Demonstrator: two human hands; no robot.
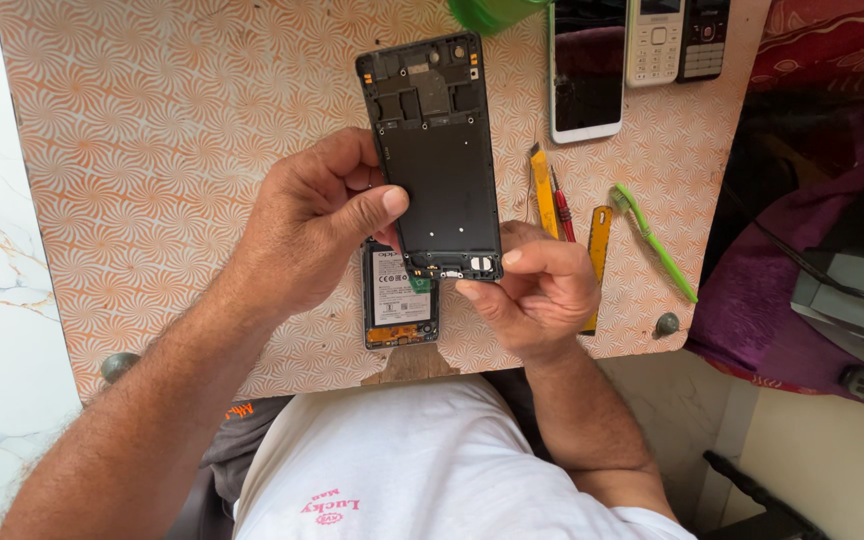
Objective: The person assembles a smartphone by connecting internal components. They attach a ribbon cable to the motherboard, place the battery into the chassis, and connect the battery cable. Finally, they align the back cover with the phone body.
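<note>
A black phone middle frame [437, 150], its inner side up, is held above the patterned table [152, 150]. My left hand [307, 235] grips its left edge with the thumb on the lower left. My right hand [542, 295] pinches its bottom edge near the charging port. Under the frame lies an opened phone body [400, 305] with its battery showing, partly hidden by my hands.
A white-edged smartphone [586, 70] and two keypad phones [677, 38] lie at the far right of the table. Right of my hands are a yellow cutter [543, 185], a red screwdriver [563, 210], a yellow ruler-like tool [600, 240] and a green toothbrush [652, 240]. A green object [487, 12] sits at the far edge.
</note>
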